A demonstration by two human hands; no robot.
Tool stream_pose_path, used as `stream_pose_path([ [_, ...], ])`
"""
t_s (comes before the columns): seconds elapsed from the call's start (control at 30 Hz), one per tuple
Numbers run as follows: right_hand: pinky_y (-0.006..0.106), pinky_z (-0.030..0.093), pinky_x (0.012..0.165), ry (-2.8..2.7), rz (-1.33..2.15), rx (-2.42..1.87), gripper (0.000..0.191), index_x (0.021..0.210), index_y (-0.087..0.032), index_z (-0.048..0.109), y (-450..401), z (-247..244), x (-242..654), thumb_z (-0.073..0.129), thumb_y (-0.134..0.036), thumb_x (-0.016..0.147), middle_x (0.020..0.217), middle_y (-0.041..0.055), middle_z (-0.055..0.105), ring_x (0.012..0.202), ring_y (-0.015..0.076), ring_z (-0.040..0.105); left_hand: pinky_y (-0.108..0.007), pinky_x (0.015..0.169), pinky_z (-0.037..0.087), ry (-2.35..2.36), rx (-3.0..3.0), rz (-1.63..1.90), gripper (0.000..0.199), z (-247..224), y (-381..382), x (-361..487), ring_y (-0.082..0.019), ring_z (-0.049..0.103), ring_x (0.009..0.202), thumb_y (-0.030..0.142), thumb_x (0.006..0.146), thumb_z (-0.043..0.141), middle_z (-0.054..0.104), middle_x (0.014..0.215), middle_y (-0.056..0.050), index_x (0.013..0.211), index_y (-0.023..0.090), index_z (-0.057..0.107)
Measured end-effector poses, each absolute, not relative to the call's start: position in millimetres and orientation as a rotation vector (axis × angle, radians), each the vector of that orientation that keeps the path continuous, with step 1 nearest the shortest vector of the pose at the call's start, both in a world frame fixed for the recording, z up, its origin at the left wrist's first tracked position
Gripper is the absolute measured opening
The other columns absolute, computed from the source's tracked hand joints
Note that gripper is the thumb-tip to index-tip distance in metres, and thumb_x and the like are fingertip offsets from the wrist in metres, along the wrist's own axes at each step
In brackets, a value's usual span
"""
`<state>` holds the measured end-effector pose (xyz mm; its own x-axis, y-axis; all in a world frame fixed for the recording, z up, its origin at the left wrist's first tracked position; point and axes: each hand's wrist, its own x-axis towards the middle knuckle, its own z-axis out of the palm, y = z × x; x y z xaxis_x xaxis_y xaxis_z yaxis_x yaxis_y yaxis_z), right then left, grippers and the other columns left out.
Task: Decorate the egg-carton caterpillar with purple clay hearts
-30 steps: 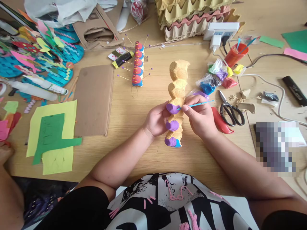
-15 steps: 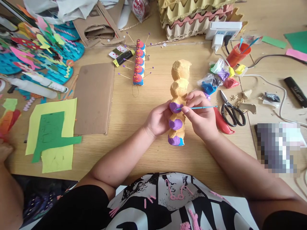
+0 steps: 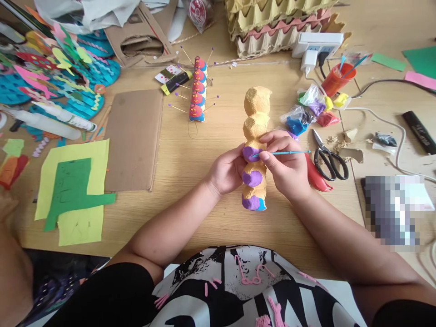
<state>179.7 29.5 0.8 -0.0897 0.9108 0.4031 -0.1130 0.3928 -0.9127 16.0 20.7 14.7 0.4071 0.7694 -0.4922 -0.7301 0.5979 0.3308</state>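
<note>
My left hand (image 3: pixel 227 169) grips the left side of a yellow-orange egg-carton strip (image 3: pixel 257 101), its fingertips partly hidden behind it. Purple clay patches (image 3: pixel 252 178) cover part of the three nearest bumps, and a bit of blue clay (image 3: pixel 262 204) shows at the near end. Between thumb and fingers of my right hand (image 3: pixel 284 161) is a thin blue modelling stick (image 3: pixel 286 153), its tip on the third purple patch. Some right fingers also rest against the strip's side.
Black-handled scissors (image 3: pixel 329 156) lie right of my hand, near bagged clay (image 3: pixel 298 122) and a red cup (image 3: pixel 337 81). A finished-looking red and blue carton caterpillar (image 3: pixel 197 93) stands beyond, beside brown cardboard (image 3: pixel 134 138). Another person's arm (image 3: pixel 13 268) is at far left.
The carton strip has shifted slightly right and its near end slightly toward me. The stick's tip stays on the same purple patch. The other person's hand at left has moved a little.
</note>
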Motion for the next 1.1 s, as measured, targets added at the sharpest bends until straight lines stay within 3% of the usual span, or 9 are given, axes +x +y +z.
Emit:
stream_pose_path([
  [0.3, 0.049, 0.057, 0.105, -1.389, 0.934, -0.808, 0.029, 0.081, -0.029, 0.07, 27.1, 4.1, 177.0, 0.089, -0.049, 0.092, 0.105, 0.0044, 0.075, 0.108, 0.0252, 0.07, -0.026, 0.07, 0.062, 0.628, 0.07, 0.934, 0.03, 15.1, 20.3, 16.4, -0.019, 0.08, 0.073, 0.023, 0.11, 0.05, 0.082, 0.081, -0.005, 0.103, 0.017, 0.078],
  [0.5, 0.047, 0.057, 0.104, -1.372, 1.008, -0.767, 0.028, 0.083, -0.029, 0.07, 28.0, 1.7, 178.7, 0.089, -0.048, 0.092, 0.109, 0.0041, 0.074, 0.111, 0.0244, 0.07, -0.028, 0.077, 0.064, 0.638, 0.061, 0.941, 0.029, 14.6, 20.3, 16.6, -0.02, 0.082, 0.079, 0.025, 0.109, 0.051, 0.084, 0.085, -0.005, 0.113, 0.018, 0.079],
  [1.1, 0.047, 0.059, 0.099, -1.347, 0.988, -0.792, 0.032, 0.083, -0.029, 0.069, 27.6, 3.3, 176.6, 0.089, -0.052, 0.091, 0.103, 0.0042, 0.075, 0.106, 0.0249, 0.071, -0.029, 0.078, 0.065, 0.636, 0.076, 0.936, 0.03, 11.6, 19.8, 16.0, -0.02, 0.083, 0.079, 0.025, 0.108, 0.053, 0.084, 0.086, -0.004, 0.124, 0.018, 0.078],
])
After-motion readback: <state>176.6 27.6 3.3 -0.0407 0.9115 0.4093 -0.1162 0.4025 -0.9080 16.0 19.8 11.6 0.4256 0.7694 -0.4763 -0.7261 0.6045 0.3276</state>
